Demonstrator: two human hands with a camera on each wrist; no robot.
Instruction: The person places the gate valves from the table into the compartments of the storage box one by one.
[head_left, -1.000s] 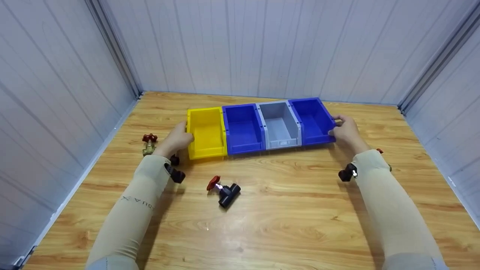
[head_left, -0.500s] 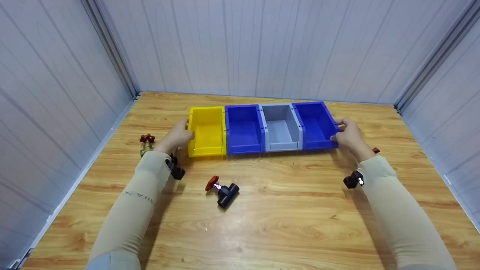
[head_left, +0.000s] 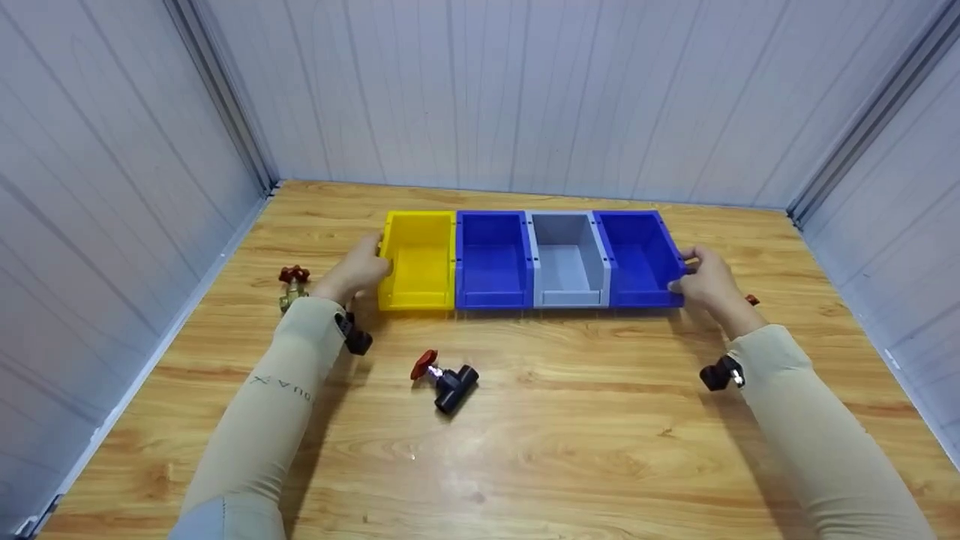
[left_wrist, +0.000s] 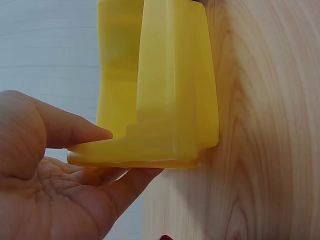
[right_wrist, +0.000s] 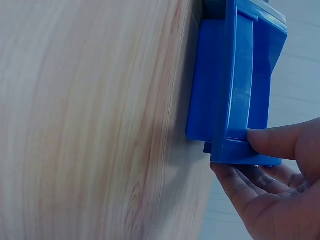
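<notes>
A joined row of storage bins spans the space between my two hands in the head view. From left to right come a yellow bin (head_left: 418,262), a blue bin (head_left: 493,262), a grey bin (head_left: 568,262) and a second blue bin (head_left: 640,259). My left hand (head_left: 355,268) pinches the yellow bin's outer side wall, thumb inside and fingers beneath or outside, as the left wrist view shows. At the other end my right hand (head_left: 709,283) grips the outer wall of the right blue bin (right_wrist: 242,85), its thumb on the inner face. All the bins' insides look bare.
A black tee valve with a red handle (head_left: 452,386) lies on the wooden table (head_left: 570,435) in front of the bins. Left of my left hand stands a brass valve with a red wheel (head_left: 293,289). A red piece (head_left: 752,300) shows behind my right wrist. Panel walls (head_left: 510,97) enclose the table.
The row of bins has straightened: its right end has come down toward me with my right hand, while the left end has shifted slightly away and right. Both hands keep their hold.
</notes>
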